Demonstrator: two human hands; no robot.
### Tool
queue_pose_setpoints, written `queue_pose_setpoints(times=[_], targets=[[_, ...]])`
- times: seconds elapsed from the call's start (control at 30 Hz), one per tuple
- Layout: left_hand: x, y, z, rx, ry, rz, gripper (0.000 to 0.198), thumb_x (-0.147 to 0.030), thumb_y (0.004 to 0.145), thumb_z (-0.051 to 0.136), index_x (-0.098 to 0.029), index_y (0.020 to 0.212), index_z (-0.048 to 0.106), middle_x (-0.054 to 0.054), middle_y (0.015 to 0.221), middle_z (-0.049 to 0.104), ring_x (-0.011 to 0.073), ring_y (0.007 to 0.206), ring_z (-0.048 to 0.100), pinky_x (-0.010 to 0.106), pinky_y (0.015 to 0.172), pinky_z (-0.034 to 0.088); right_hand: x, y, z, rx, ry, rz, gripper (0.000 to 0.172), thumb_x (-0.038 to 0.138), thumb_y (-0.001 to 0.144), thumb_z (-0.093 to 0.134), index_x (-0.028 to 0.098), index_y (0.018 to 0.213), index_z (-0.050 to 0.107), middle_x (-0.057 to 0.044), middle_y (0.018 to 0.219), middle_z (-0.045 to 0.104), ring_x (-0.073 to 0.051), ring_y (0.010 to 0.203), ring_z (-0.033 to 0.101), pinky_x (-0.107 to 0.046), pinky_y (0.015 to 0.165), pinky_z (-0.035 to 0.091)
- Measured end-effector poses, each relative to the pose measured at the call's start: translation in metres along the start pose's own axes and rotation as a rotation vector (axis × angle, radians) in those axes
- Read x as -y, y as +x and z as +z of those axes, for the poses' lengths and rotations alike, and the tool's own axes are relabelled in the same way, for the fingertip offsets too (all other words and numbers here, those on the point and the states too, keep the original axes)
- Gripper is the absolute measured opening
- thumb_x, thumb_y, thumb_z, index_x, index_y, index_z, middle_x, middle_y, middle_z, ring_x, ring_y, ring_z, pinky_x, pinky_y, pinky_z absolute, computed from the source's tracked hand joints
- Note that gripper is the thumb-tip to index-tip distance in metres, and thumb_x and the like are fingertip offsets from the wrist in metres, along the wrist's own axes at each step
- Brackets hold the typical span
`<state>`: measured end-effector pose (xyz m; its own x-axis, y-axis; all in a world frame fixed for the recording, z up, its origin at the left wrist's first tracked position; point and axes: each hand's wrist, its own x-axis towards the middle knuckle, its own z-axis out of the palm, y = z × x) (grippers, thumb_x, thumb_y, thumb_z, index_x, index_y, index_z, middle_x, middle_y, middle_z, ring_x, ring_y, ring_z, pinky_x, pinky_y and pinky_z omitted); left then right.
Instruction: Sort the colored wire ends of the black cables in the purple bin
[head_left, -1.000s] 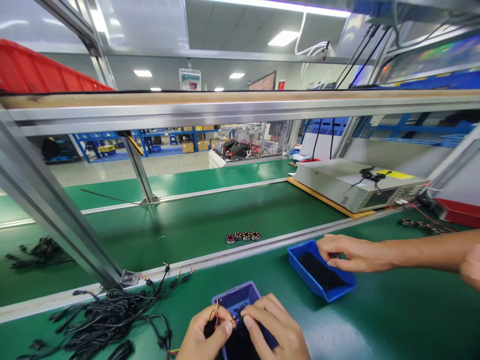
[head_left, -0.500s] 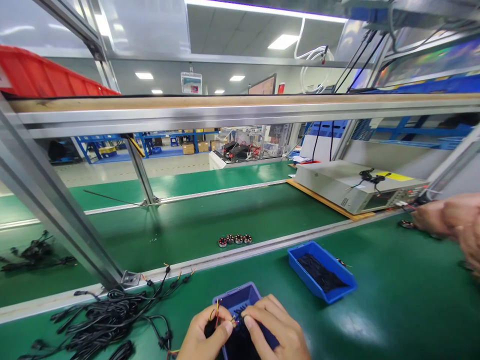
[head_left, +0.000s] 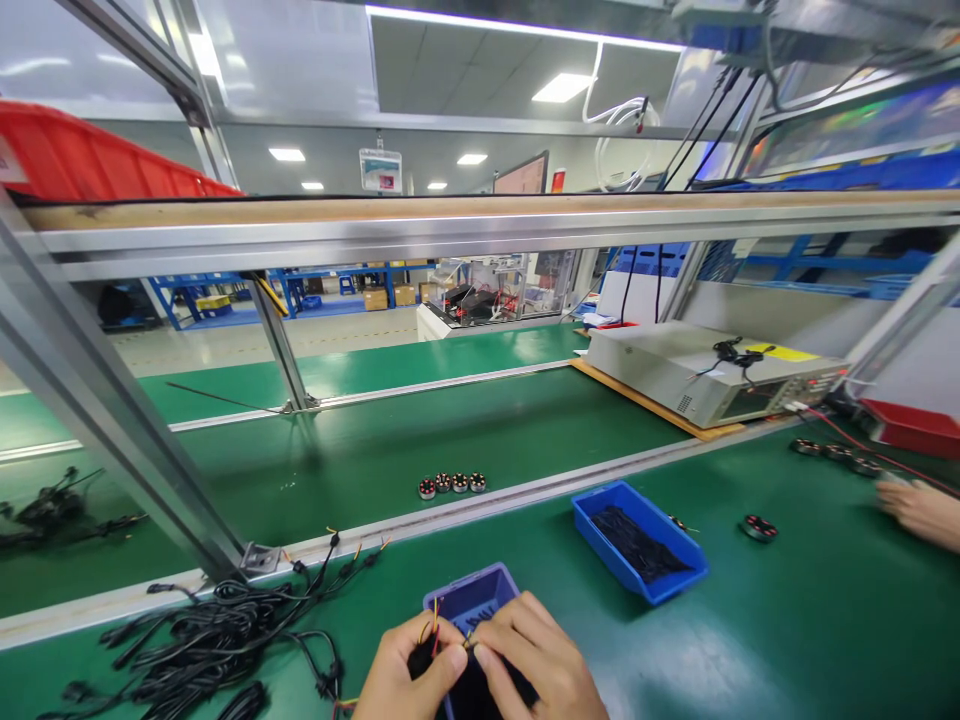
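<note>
My left hand (head_left: 412,668) is closed in a pinch on a black cable with thin yellow and red wires (head_left: 436,625) sticking up from it. Close beside it, my right hand (head_left: 538,662) pinches at a fine wire end between thumb and forefinger; the fingertips of both hands nearly meet. What exactly lies between the right fingertips is too small to make out. Under both hands stands a purple-blue bin (head_left: 472,590) with dark contents, partly covered by the hands.
Black cables (head_left: 217,630) lie heaped at left. A blue bin (head_left: 694,580) holds black pieces. Small round motor-like parts (head_left: 451,483) sit on the green strip behind the rail. At right are another round part (head_left: 759,528), a co-worker's hand (head_left: 922,512) and a grey instrument (head_left: 660,372).
My right fingertips have shifted slightly left towards my left hand's. The round parts on the strip moved left. At right, the co-worker's hand drew lower, leaving a round part in sight on the bench.
</note>
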<state>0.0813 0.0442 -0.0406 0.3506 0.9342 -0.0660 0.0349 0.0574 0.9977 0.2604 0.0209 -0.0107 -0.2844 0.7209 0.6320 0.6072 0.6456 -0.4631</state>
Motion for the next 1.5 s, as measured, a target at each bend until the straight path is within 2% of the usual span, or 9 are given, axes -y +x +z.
queue_pose_setpoints(times=[0.07,0.17,0.33,0.47,0.63,0.87,1.37,1.5], targets=[[0.002,0.001,0.000,-0.005,-0.005,0.002,0.048,-0.064,0.080,0.066,-0.018,0.069,0.059,-0.009,0.054,0.034,0.0077,0.047,0.025,0.023,0.048,0.022,-0.002,0.000,-0.002,0.044,0.004,-0.024,0.024,0.010,0.099,0.044,0.020,0.092,0.064,-0.005,0.078,0.064,-0.019,0.073,0.059,-0.031,0.067,0.052],[0.001,0.001,0.001,-0.013,-0.012,-0.006,0.048,-0.064,0.079,0.067,-0.018,0.067,0.058,-0.008,0.055,0.035,0.0103,0.053,0.031,0.023,0.055,0.029,-0.005,0.000,-0.006,0.011,0.039,-0.017,0.024,0.007,0.099,0.042,0.021,0.097,0.061,-0.006,0.085,0.064,-0.020,0.078,0.059,-0.031,0.069,0.052],[-0.003,0.001,0.000,0.033,0.043,0.027,0.050,-0.066,0.078,0.065,-0.017,0.066,0.060,-0.002,0.063,0.050,0.0139,0.063,0.041,0.025,0.062,0.034,-0.005,-0.001,-0.009,-0.025,0.099,0.012,0.026,0.001,0.096,0.043,0.022,0.101,0.058,-0.005,0.091,0.064,-0.020,0.085,0.059,-0.029,0.072,0.051],[-0.002,0.001,-0.002,0.062,0.094,0.029,0.045,-0.060,0.080,0.064,-0.017,0.066,0.061,-0.002,0.064,0.050,0.0152,0.064,0.041,0.026,0.064,0.035,-0.005,0.000,-0.007,-0.031,0.089,-0.023,0.028,-0.002,0.094,0.042,0.022,0.100,0.058,-0.005,0.089,0.063,-0.019,0.081,0.058,-0.028,0.069,0.051],[0.001,0.002,-0.004,0.075,0.102,0.035,0.043,-0.058,0.082,0.063,-0.017,0.067,0.060,-0.002,0.065,0.050,0.0156,0.065,0.042,0.027,0.065,0.035,-0.006,-0.002,-0.007,0.011,0.070,0.000,0.028,-0.002,0.094,0.043,0.021,0.100,0.057,-0.006,0.091,0.062,-0.020,0.083,0.057,-0.030,0.071,0.051],[0.001,0.002,-0.003,0.085,0.091,0.031,0.044,-0.059,0.081,0.064,-0.018,0.067,0.060,-0.002,0.064,0.048,0.0148,0.064,0.041,0.026,0.063,0.034,-0.007,-0.005,-0.008,0.030,0.046,-0.003,0.030,-0.003,0.093,0.044,0.022,0.102,0.059,-0.006,0.090,0.061,-0.020,0.081,0.057,-0.030,0.068,0.050],[-0.001,0.000,-0.001,0.038,0.124,0.044,0.054,-0.070,0.079,0.061,-0.017,0.065,0.061,-0.001,0.064,0.051,0.0154,0.064,0.043,0.027,0.065,0.035,0.001,0.003,-0.017,0.068,0.004,-0.001,0.026,0.002,0.095,0.042,0.021,0.093,0.061,-0.006,0.084,0.063,-0.020,0.076,0.058,-0.032,0.066,0.052],[0.000,0.000,0.000,0.045,0.120,0.044,0.054,-0.070,0.079,0.061,-0.017,0.066,0.061,-0.001,0.064,0.050,0.0152,0.064,0.042,0.027,0.064,0.034,0.004,0.002,-0.014,0.074,-0.018,-0.020,0.026,0.004,0.096,0.045,0.020,0.101,0.065,-0.007,0.084,0.065,-0.021,0.077,0.059,-0.032,0.066,0.053]])
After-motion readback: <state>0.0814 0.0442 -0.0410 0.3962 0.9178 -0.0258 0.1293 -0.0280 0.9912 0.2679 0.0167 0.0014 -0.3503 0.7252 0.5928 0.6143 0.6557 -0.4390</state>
